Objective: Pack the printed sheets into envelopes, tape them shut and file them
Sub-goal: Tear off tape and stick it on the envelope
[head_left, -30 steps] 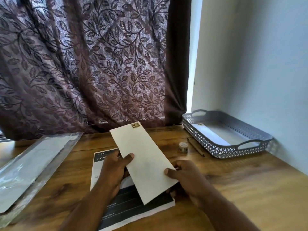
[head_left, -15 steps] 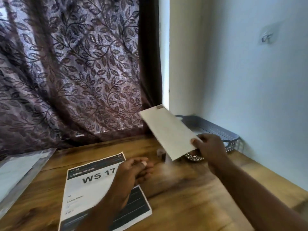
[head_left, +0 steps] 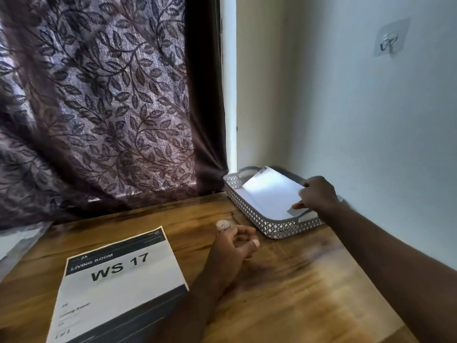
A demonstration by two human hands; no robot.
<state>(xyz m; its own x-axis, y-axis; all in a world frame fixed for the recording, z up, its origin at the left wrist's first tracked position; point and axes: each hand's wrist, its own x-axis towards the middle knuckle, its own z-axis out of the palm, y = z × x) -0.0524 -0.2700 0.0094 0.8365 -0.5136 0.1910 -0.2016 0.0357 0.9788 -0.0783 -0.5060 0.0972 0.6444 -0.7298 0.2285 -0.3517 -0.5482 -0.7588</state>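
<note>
Where the tray nears the wall, the right hand pinches the envelope.

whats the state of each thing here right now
tray: upright on the table
envelope: held tilted over the tray, not yet flat
right hand: pinches the envelope's near end
left hand: loosely curled, holds nothing
printed sheet: flat on the table, face up, unpacked
tape roll: on the table, ungripped
curtain: drawn shut
</note>
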